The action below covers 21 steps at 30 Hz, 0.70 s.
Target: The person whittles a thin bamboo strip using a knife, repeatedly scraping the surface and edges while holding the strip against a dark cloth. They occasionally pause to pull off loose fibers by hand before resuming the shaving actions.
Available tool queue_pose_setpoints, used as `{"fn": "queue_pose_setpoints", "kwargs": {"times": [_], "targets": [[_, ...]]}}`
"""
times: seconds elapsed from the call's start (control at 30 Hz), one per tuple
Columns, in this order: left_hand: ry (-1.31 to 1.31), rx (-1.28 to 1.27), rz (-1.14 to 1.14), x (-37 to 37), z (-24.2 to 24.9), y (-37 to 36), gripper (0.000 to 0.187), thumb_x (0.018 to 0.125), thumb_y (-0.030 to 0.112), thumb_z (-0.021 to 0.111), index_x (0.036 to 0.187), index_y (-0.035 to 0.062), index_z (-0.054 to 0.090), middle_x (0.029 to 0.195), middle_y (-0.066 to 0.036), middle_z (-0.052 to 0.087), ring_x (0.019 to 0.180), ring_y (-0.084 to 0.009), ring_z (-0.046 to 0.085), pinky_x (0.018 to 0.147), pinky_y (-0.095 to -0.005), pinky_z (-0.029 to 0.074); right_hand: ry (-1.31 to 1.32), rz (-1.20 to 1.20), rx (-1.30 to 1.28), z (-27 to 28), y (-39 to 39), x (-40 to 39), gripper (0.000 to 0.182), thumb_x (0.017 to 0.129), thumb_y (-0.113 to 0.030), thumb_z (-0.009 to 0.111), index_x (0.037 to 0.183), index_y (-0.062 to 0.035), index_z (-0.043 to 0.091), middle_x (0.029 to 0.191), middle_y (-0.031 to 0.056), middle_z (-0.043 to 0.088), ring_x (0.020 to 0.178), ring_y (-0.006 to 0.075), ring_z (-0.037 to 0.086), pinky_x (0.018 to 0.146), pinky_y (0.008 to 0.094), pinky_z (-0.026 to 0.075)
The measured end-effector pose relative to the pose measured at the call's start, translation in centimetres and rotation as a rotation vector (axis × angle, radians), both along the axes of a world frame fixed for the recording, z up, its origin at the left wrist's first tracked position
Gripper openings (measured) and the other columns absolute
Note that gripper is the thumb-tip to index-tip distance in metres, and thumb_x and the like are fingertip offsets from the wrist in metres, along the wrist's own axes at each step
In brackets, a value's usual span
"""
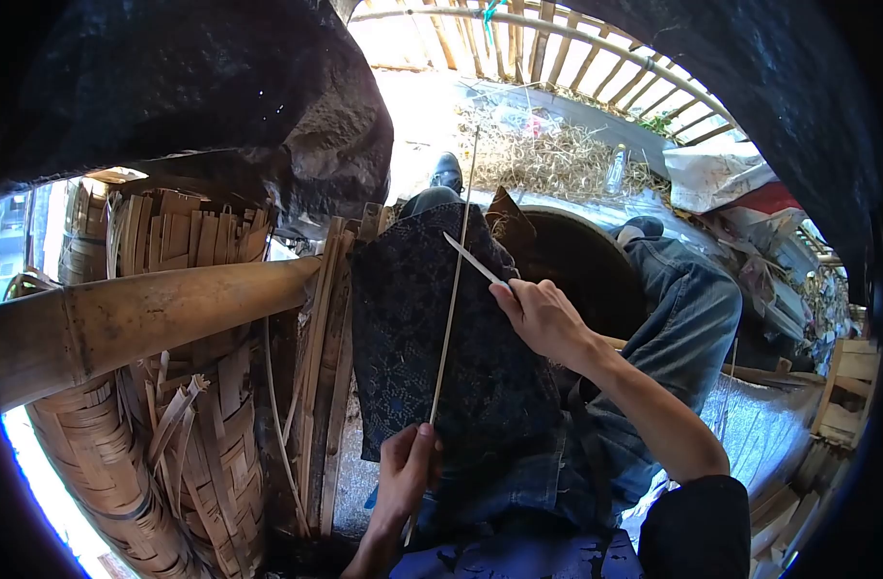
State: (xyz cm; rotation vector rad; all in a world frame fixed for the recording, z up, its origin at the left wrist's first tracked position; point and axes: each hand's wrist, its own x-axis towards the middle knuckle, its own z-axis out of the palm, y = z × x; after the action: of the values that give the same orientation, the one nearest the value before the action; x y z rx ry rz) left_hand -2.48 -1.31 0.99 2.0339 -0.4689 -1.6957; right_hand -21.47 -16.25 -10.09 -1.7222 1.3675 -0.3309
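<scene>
A thin bamboo strip (447, 343) runs lengthwise over the dark patterned cloth (388, 318) on my lap. Low in the view, my left hand (409, 471) pinches this strip between thumb and fingers, and its short end sticks out below the hand. My right hand (547, 320) is wrapped round the handle of a knife (476, 261). The pale blade points up and to the left, and its front part crosses the strip in this view. Most of the knife's handle is hidden by my fingers.
A thick bamboo pole (162, 314) juts in from the left, above woven bamboo baskets (108, 473) holding split pieces. Shavings (557, 159) and a plastic bottle (616, 169) lie ahead on the ground. A slatted bamboo fence (596, 53) stands behind them. Dark sheeting (200, 87) hangs upper left.
</scene>
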Motion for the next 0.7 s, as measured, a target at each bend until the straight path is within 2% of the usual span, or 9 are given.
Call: {"fn": "queue_pose_setpoints", "kwargs": {"times": [0.03, 0.13, 0.27, 0.33, 0.37, 0.43, 0.53, 0.7], "targets": [[-0.065, -0.026, -0.109, 0.0, 0.0, 0.0, 0.034, 0.094, 0.030, 0.051, 0.075, 0.0016, 0.055, 0.054, -0.001, 0.049, 0.043, -0.0063, 0.046, 0.039, -0.0217, 0.034, 0.000, -0.004, 0.002, 0.0, 0.0, -0.1, 0.050, 0.097, -0.035, 0.042, 0.065, 0.0012, 0.054, 0.055, 0.0226, 0.054, 0.053, 0.0388, 0.058, 0.048, 0.0444, 0.044], [-0.109, -0.022, -0.192, 0.2, 0.1, -0.3, 0.035, 0.094, 0.030, 0.052, 0.077, -0.0010, 0.056, 0.054, -0.002, 0.051, 0.043, -0.0076, 0.048, 0.039, -0.0224, 0.036, -0.020, -0.008, -0.053, 1.1, -0.1, -0.3, 0.049, 0.097, -0.035, 0.043, 0.065, 0.0007, 0.053, 0.052, 0.0214, 0.053, 0.048, 0.0373, 0.057, 0.045, 0.0432, 0.044], [-0.152, -0.029, -0.181, -0.6, 0.3, -0.4, 0.033, 0.093, 0.027, 0.053, 0.077, -0.0014, 0.058, 0.054, -0.002, 0.050, 0.043, -0.0080, 0.049, 0.039, -0.0228, 0.038, 0.004, 0.087, -0.035, 3.2, 0.6, -0.2, 0.049, 0.096, -0.036, 0.045, 0.064, -0.0008, 0.053, 0.048, 0.0181, 0.052, 0.042, 0.0349, 0.055, 0.041, 0.0423, 0.043], [-0.204, -0.106, -0.032, -1.0, 0.2, -0.2, 0.027, 0.090, 0.021, 0.058, 0.076, -0.0025, 0.059, 0.056, -0.006, 0.056, 0.046, -0.0105, 0.053, 0.042, -0.0252, 0.042, 0.013, 0.114, -0.095, 3.0, 1.0, -0.3, 0.049, 0.096, -0.037, 0.045, 0.062, -0.0021, 0.052, 0.046, 0.0159, 0.050, 0.039, 0.0321, 0.053, 0.038, 0.0400, 0.041], [-0.204, -0.107, -0.033, -1.0, 0.1, -0.1, 0.027, 0.090, 0.021, 0.058, 0.076, -0.0025, 0.059, 0.056, -0.006, 0.056, 0.046, -0.0105, 0.053, 0.042, -0.0252, 0.042, 0.014, 0.112, -0.096, 3.0, 1.0, -0.3, 0.049, 0.096, -0.037, 0.045, 0.062, -0.0021, 0.052, 0.046, 0.0159, 0.050, 0.039, 0.0321, 0.053, 0.038, 0.0400, 0.041], [-0.562, -0.428, -0.323, -0.9, -0.3, 0.1, 0.020, 0.085, 0.015, 0.064, 0.078, -0.0031, 0.059, 0.061, -0.012, 0.061, 0.051, -0.0131, 0.058, 0.046, -0.0273, 0.046, 0.035, 0.129, -0.055, 3.2, 1.0, -0.3, 0.049, 0.096, -0.037, 0.045, 0.062, -0.0022, 0.052, 0.045, 0.0157, 0.050, 0.037, 0.0318, 0.053, 0.037, 0.0398, 0.041], [-0.628, -0.388, -0.351, -1.0, -0.5, 0.5, 0.016, 0.081, 0.011, 0.067, 0.079, -0.0032, 0.059, 0.066, -0.016, 0.064, 0.053, -0.0155, 0.061, 0.049, -0.0285, 0.047, 0.035, 0.122, -0.021, 3.5, 1.0, -0.1, 0.050, 0.096, -0.037, 0.046, 0.061, -0.0019, 0.051, 0.045, 0.0163, 0.050, 0.037, 0.0322, 0.052, 0.037, 0.0404, 0.041], [-0.592, -0.315, -0.316, -1.5, -0.2, 0.3, 0.017, 0.082, 0.011, 0.066, 0.078, -0.0026, 0.058, 0.062, -0.014, 0.062, 0.050, -0.0150, 0.059, 0.047, -0.0279, 0.044, 0.068, 0.110, -0.011, 3.5, 1.0, 0.4, 0.051, 0.096, -0.036, 0.045, 0.059, -0.0016, 0.051, 0.047, 0.0176, 0.051, 0.040, 0.0337, 0.055, 0.039, 0.0413, 0.043]]}}
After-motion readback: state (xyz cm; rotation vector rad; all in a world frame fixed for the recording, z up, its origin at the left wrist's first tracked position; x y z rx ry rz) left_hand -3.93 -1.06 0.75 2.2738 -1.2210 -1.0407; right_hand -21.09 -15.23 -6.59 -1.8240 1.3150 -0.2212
